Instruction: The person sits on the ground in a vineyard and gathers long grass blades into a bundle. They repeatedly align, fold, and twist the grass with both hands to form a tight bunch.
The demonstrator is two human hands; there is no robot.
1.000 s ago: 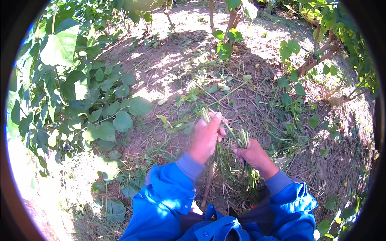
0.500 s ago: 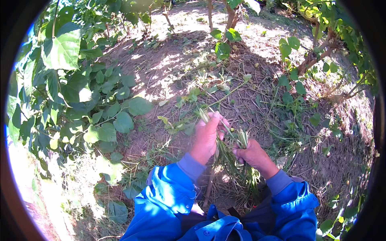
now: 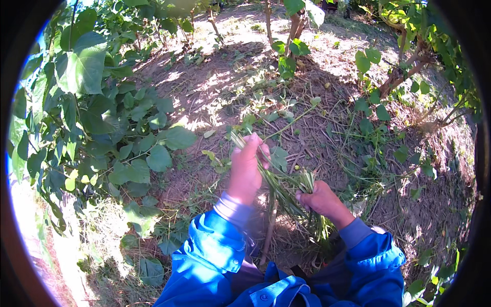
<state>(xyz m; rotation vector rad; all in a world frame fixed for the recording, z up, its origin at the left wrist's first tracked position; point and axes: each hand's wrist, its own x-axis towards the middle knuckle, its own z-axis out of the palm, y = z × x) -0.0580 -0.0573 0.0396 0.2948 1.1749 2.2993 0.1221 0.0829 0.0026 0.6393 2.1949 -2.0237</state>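
Observation:
My left hand (image 3: 246, 169) is closed round a few long green grass stalks (image 3: 238, 139), whose ends poke out above the thumb. From there the strands slant down toward my right hand (image 3: 324, 201). That hand is wrapped round a thicker bundle of grass (image 3: 307, 182), its pale cut-looking ends standing up above the fist and its leafy part hanging below. Whether the left hand's strands belong to the same bundle cannot be made out. Both hands are above the ground in front of my lap, apart from each other, in blue sleeves.
A leafy green bush (image 3: 138, 153) fills the left side. Woody trunks rise at the back (image 3: 295, 30) and at the right (image 3: 404, 71). Dry soil (image 3: 204, 102) with straw and weeds lies between. A thin stick (image 3: 270, 225) stands near my lap.
My left hand has moved left, away from the right hand, drawing its grass stalks out across the gap. The right hand has stayed nearly where it was.

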